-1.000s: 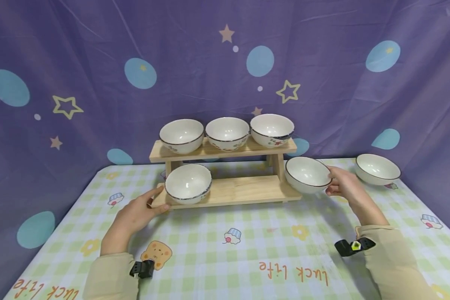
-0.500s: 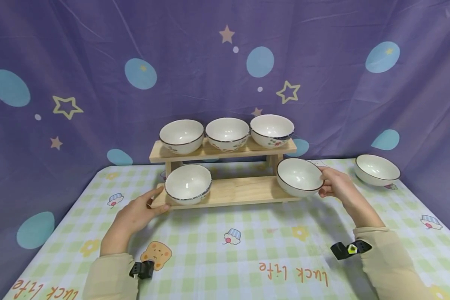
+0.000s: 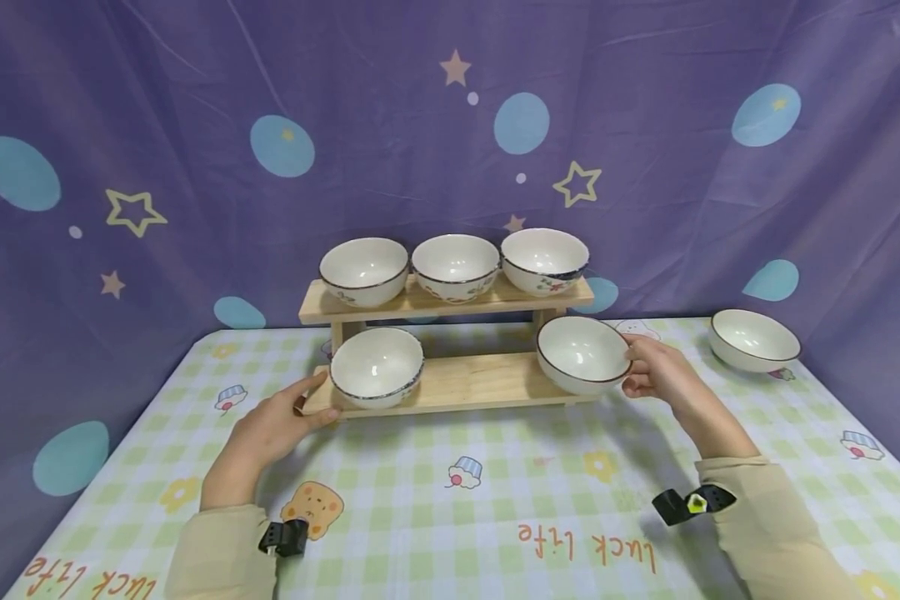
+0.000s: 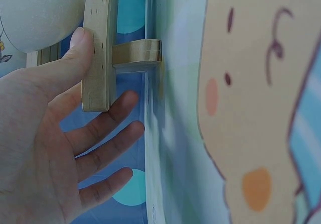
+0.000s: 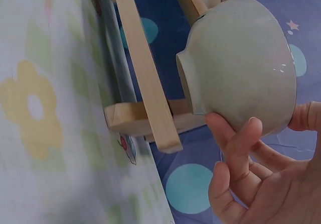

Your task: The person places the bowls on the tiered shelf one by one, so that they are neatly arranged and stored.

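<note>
My right hand (image 3: 663, 371) grips a white bowl (image 3: 583, 357) with a brown rim, thumb at the rim and fingers under its side. In the right wrist view the bowl's foot hangs a little above the lower board of a two-tier wooden rack (image 3: 476, 379). At the rack's left end, my left hand (image 3: 273, 423) holds the lower board. The left wrist view has its thumb on the board's face and the index finger at the other side. Close to that hand, a bowl with a patterned blue rim (image 3: 377, 368) sits on the lower tier.
Three bowls stand in a row on the upper tier, among them the middle bowl (image 3: 455, 267). Another white bowl (image 3: 753, 340) is on the table at the far right. A checked tablecloth (image 3: 420, 517) covers the table, and a purple curtain (image 3: 390, 100) hangs behind.
My right hand has carried its bowl leftward, from beside the rack's right end to over the right part of the lower board. The left hand has stayed in place.
</note>
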{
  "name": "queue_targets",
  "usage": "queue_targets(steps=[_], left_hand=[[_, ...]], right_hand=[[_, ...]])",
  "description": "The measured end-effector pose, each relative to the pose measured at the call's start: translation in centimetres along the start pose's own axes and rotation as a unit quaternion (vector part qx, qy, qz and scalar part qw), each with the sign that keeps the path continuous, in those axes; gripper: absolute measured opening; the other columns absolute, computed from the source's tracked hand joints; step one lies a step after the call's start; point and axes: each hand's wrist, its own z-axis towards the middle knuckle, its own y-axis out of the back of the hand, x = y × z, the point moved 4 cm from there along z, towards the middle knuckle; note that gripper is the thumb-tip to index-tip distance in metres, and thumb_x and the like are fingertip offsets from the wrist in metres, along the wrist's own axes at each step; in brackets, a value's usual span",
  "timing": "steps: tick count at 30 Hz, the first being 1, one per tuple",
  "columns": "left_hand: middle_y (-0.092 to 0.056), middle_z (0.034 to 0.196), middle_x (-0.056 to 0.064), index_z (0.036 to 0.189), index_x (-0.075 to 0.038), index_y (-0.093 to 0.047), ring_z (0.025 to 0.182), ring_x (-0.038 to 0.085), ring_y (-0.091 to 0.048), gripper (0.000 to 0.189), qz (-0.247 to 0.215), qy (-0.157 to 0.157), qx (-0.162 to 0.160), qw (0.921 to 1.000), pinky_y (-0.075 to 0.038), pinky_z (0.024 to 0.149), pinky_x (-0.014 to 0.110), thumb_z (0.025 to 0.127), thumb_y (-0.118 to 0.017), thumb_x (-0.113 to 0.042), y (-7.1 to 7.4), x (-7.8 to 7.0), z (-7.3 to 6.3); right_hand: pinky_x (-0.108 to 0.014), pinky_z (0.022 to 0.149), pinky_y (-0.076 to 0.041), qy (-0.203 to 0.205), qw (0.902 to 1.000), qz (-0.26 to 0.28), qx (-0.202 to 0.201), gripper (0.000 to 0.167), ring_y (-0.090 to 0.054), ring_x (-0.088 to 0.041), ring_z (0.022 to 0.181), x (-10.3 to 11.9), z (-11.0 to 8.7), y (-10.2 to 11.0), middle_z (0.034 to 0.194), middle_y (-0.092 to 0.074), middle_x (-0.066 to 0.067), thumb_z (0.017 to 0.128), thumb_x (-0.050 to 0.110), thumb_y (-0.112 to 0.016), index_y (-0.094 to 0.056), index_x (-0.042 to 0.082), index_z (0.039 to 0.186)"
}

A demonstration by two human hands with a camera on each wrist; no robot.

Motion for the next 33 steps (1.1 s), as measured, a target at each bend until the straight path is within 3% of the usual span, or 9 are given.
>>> queue_targets(steps=[19,33], left_hand=[[-0.053,0.133,0.03,0.157,-0.016,-0.032,0.109,0.042,-0.057,0.086,0.001,0.001,0.002,1.0,-0.047,0.08,0.057,0.091,-0.058,-0.065,0.1,-0.1,0.1],[-0.053,0.133,0.029,0.157,-0.017,-0.031,0.109,0.041,-0.057,0.088,-0.001,0.007,0.006,1.0,-0.047,0.079,0.056,0.09,-0.057,-0.067,0.0,0.1,0.1]], right_hand=[[-0.024,0.059,-0.05,-0.024,0.9987,0.036,0.027,0.068,-0.057,-0.006,0.057,0.3,-0.3,-2.5,0.072,-0.065,0.007,0.096,0.022,-0.043,-0.02,0.003,0.157],[-0.024,0.059,-0.045,-0.019,0.9969,0.063,0.043,0.066,-0.057,-0.007,0.06,0.2,-0.7,-4.3,0.076,-0.064,0.007,0.099,0.025,-0.041,-0.02,0.001,0.157]])
